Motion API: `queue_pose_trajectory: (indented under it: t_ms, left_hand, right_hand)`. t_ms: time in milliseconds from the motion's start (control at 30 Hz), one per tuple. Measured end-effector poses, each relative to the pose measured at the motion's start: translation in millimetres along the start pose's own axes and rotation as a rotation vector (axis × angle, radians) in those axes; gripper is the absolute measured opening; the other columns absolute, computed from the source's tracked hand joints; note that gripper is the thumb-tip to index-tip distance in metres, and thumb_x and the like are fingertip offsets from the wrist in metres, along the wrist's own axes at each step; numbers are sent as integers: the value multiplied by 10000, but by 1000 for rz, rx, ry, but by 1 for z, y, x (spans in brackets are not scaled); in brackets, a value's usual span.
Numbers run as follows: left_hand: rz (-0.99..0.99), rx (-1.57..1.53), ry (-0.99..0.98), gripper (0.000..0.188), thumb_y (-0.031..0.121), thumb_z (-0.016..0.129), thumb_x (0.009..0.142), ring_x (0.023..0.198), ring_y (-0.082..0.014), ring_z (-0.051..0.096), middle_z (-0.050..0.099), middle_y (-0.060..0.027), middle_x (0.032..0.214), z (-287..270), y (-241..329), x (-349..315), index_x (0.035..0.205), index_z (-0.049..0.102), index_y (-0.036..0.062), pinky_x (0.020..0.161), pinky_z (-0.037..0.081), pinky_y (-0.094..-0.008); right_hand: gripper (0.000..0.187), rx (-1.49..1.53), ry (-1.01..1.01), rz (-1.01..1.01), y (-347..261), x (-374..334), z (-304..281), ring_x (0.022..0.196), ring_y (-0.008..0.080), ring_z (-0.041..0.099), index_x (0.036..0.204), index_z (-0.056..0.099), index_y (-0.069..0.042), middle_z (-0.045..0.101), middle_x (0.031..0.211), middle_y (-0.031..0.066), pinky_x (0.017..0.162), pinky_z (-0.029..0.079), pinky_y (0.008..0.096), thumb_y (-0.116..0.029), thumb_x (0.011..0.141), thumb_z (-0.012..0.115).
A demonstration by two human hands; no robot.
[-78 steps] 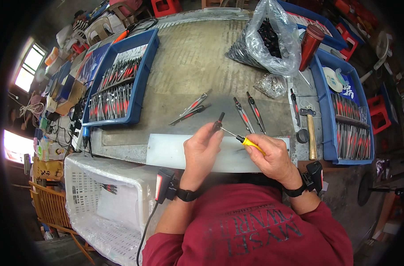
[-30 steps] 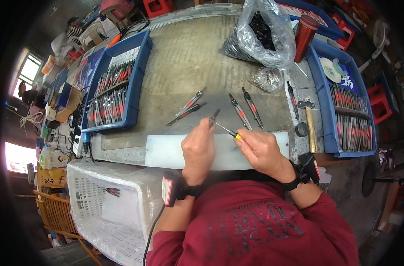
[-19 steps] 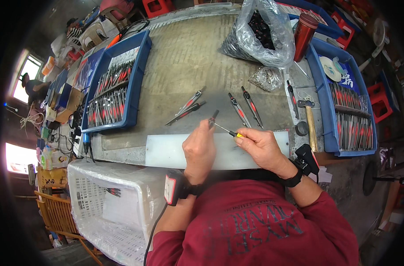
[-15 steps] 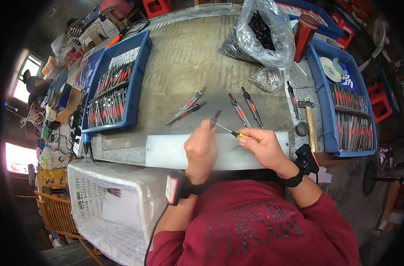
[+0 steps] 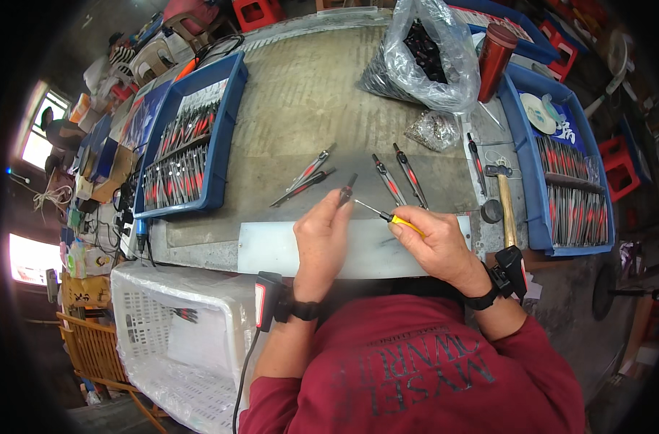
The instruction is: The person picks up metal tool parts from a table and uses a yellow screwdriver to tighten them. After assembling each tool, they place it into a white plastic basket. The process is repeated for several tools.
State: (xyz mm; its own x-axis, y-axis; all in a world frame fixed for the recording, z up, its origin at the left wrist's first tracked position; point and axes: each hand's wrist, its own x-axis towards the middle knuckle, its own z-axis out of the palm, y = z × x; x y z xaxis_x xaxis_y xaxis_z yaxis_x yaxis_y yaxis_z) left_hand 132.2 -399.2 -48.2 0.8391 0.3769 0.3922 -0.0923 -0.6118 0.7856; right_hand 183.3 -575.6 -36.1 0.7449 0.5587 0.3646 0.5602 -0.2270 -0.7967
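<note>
Left hand [image 5: 320, 235], slightly blurred, pinches a compass [image 5: 347, 189] between thumb and fingers, dark top poking up and the rest largely hidden, while the right hand [image 5: 438, 242] grips a yellow screwdriver [image 5: 407, 223]. The screwdriver's tip points at the compass from about four o'clock; whether they touch cannot be told. The held compass is seen just beyond the far edge of a white board [image 5: 268, 246]. Taken from it, two spare compasses [image 5: 314, 166] lie near ten o'clock, and another pair [image 5: 390, 181] between two and three. A small bag [image 5: 434, 130] of metal parts sits at two o'clock, near a big clear bag [image 5: 452, 87] of black parts at one. Farther toward two stands a red cup [image 5: 498, 64]. A hammer [image 5: 507, 210] lies at three, short of a blue tray [image 5: 533, 210] of packed compasses. A second tray [image 5: 217, 181] rests toward ten, and a white crate [image 5: 242, 289] at eight.
</note>
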Motion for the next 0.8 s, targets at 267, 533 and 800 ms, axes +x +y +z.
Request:
queue_pose_trajectory:
  t_ms: [267,533,800]
  left_hand:
    - [5,3,-18,208,78,638,827,599,-66,481,596,-60,668,3,3,-3,1017,629,-6,552,423,-222]
    - [262,316,47,209,23,628,800,532,-248,532,574,-114,653,6,-2,-5,1003,587,-3,494,430,-309]
    - [311,463,50,286,-39,636,752,549,-282,548,564,-120,661,10,-5,-8,1024,553,-8,476,423,-354]
  right_hand:
    - [91,65,10,44,-2,1,2,587,331,564,847,574,-7,561,658,164,507,432,365,-92,814,574]
    - [80,-82,17,-72,0,-4,9,582,329,548,821,559,-15,560,674,172,496,421,361,-94,816,573]
    - [160,569,-80,345,13,-4,16,494,83,447,856,590,11,518,618,-25,422,331,242,-145,871,559]
